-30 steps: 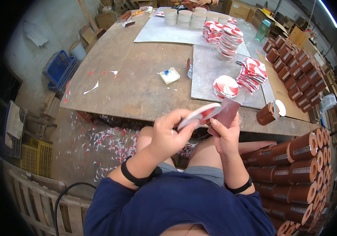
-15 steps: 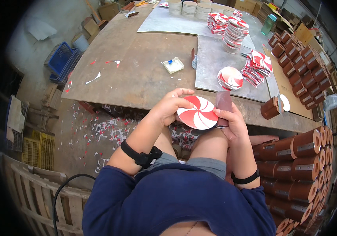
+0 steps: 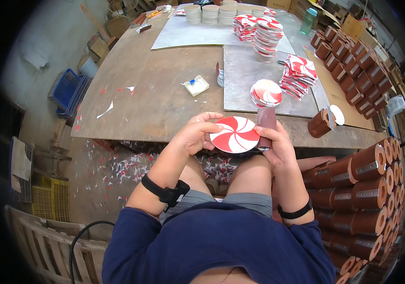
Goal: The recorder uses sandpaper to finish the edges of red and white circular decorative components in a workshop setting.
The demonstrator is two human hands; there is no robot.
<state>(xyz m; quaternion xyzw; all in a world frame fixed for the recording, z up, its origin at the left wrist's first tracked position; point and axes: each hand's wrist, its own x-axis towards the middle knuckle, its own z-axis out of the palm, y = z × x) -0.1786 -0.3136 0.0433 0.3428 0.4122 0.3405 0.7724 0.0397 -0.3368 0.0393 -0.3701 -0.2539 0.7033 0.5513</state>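
Red-and-white pinwheel swirl on the disc [image 3: 235, 135]; brownish-maroon rolled sheet [image 3: 266, 124].

The red-and-white swirl-printed round disc [image 3: 234, 136], tilted steeply a second ago, is now showing its patterned face upward. Just beside the disc's right edge, the reddish-brown rectangular sheet [image 3: 266, 119], slanting and flatter then, is standing straighter and curling into a roll.
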